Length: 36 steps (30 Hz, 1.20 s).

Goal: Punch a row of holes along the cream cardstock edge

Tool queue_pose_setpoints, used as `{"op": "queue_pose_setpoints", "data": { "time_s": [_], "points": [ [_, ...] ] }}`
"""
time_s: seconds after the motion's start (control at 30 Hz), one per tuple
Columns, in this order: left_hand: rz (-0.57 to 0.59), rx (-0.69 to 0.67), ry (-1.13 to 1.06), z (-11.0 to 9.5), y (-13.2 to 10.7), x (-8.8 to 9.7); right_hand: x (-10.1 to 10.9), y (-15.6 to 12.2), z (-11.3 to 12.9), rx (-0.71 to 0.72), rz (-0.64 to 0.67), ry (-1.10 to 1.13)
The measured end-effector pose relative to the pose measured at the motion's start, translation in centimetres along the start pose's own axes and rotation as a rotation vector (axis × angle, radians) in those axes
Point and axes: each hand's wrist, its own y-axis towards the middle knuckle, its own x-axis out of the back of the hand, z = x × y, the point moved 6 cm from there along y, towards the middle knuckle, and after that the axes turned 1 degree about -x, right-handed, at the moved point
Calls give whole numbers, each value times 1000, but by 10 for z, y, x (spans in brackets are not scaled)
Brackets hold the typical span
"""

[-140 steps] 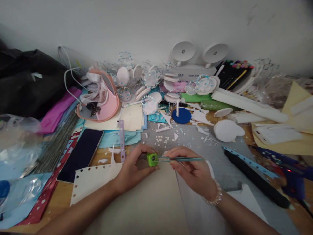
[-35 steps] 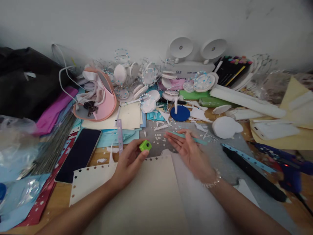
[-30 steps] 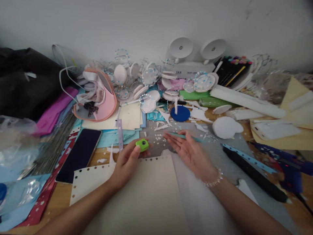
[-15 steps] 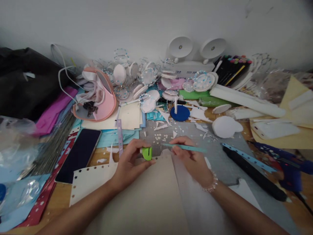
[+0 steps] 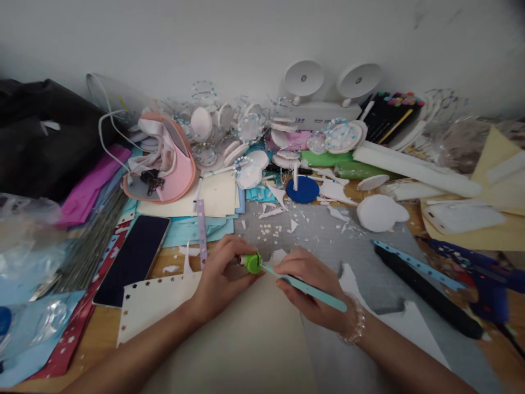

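Head view, just below centre frame: the left hand (image 5: 219, 275) pinches a green punch (image 5: 253, 263) between thumb and fingers; the right hand (image 5: 314, 273) pinches teal tweezers (image 5: 320, 294), tips at its edge. Skidding tips could jab the left thumb.

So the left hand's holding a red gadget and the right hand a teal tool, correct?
Not quite: the gadget in the left hand is green, not red, as the head view shows. The right hand does hold a teal tool.

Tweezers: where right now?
Head view, below centre, slightly right: the tweezers are in the right hand, tip by the green punch in the left hand.
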Motion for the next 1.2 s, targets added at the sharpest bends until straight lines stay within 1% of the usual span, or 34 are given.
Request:
{"op": "queue_pose_setpoints", "data": {
  "time_s": [0.17, 0.43, 0.67, 0.8, 0.87, 0.93, 1.0, 1.07, 1.13, 1.2],
  "points": [
    [18, -33, 43, -3, 1, -1, -3, 1, 0, 10, 47, -33],
    [28, -102, 193, -10, 0, -2, -9, 1, 7, 142, 51, -220],
    [71, -145, 209, -13, -1, -5, -11, 0, 0, 63, 71, -120],
    [79, -142, 216, -14, -1, -6, -14, 0, 4, 141, 87, -252],
    [74, -141, 210, -15, -1, -5, -12, 0, 6, 179, 53, -294],
    [79, -142, 200, -16, -2, -5, -4, -1, 5, 169, -30, -299],
    [98, -126, 192, -15, -2, -6, 9, -2, 1, 95, -167, -294],
    [122, -74, 169, -12, -2, -6, 22, -3, -6, -14, -293, -254],
    [135, 15, 96, -7, -2, -6, 30, -4, -14, -120, -352, -172],
    [124, 113, -60, -2, -1, -4, 30, -4, -20, -190, -349, -86]
  ]
}}
